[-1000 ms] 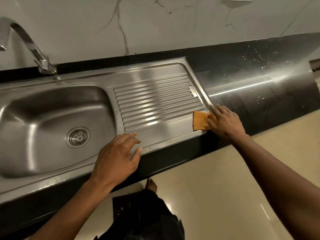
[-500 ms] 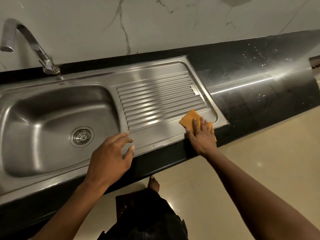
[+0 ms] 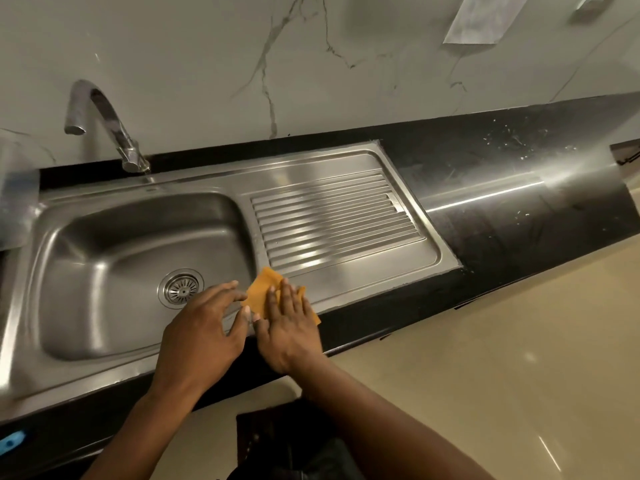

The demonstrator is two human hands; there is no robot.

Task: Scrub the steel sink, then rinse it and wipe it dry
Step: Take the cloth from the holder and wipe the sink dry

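My right hand (image 3: 289,329) presses flat, fingers straight, on the orange cloth (image 3: 262,289) at the steel sink (image 3: 349,289)'s front rim, by the bench (image 3: 519,223)'s front edge. My left hand (image 3: 202,329) rests open just beside it.

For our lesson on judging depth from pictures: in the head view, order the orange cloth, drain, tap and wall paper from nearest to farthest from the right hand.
1. Orange cloth, pressed under the right hand.
2. Drain, just to the left.
3. Tap, at the back, far left.
4. Wall paper, high up, far right.
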